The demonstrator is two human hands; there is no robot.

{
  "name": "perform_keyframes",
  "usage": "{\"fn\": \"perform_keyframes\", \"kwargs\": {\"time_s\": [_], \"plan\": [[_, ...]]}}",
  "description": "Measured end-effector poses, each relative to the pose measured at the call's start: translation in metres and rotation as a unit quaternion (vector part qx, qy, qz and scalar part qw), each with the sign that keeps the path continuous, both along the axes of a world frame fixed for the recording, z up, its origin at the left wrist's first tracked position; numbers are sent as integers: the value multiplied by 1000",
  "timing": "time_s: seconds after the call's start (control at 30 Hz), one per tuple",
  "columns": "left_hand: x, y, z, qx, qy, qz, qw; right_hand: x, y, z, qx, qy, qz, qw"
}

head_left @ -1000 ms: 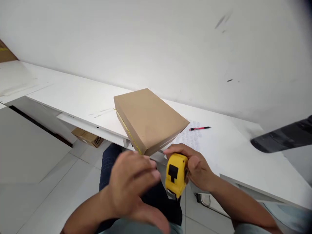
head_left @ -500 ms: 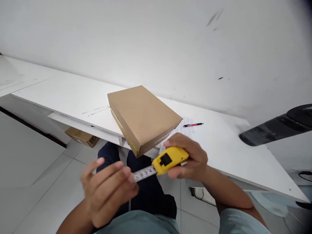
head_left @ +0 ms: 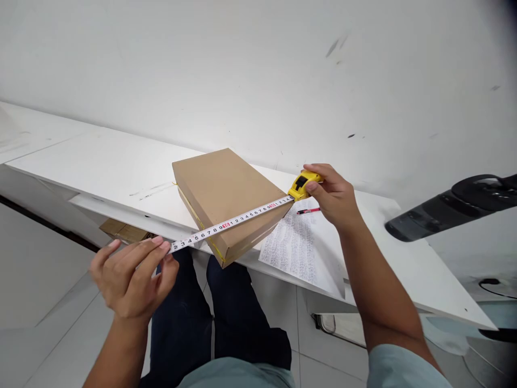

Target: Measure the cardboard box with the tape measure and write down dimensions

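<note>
My right hand [head_left: 333, 195] grips the yellow case of a tape measure [head_left: 302, 185] beyond the right corner of a brown cardboard box [head_left: 228, 186]. My left hand [head_left: 133, 275] pinches the end of the white blade, left of the box's near edge. Between the hands the numbered blade [head_left: 244, 217] runs taut, slanting across the box near its front side. I cannot tell whether the blade touches the cardboard. The box lies flat on the white desk, its near corner jutting past the desk edge. A yellow strip shows along its left side.
A written paper sheet [head_left: 301, 253] lies right of the box, with a red and black pen [head_left: 307, 211] on it. A dark cylindrical object [head_left: 428, 213] stands farther right on the white desk [head_left: 100, 156]. Another cardboard box [head_left: 125, 230] sits below the desk at left.
The blade has been drawn out much longer. My right hand has moved up and away with the case, and my left hand has shifted left with the blade's end. More of the paper shows.
</note>
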State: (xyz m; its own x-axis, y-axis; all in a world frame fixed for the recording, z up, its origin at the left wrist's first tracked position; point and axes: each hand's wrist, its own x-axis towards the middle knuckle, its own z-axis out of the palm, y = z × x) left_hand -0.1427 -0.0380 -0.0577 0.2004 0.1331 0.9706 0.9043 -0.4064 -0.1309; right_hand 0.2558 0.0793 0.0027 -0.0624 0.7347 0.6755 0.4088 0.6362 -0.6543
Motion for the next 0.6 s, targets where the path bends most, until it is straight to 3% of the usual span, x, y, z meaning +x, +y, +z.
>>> {"fn": "perform_keyframes", "kwargs": {"time_s": [0.13,0.27,0.47,0.6], "plan": [[-3,13,0,-23,-9,15,1000,-1,12,5,14,-6,16,1000],[-4,40,4,-28,6,12,1000,-8,44,9,3,-10,47,999],[30,49,4,-178,29,-71,981,-30,67,5,-41,2,101,994],[47,48,0,-205,9,-112,972,-33,65,5,-55,11,104,993]]}}
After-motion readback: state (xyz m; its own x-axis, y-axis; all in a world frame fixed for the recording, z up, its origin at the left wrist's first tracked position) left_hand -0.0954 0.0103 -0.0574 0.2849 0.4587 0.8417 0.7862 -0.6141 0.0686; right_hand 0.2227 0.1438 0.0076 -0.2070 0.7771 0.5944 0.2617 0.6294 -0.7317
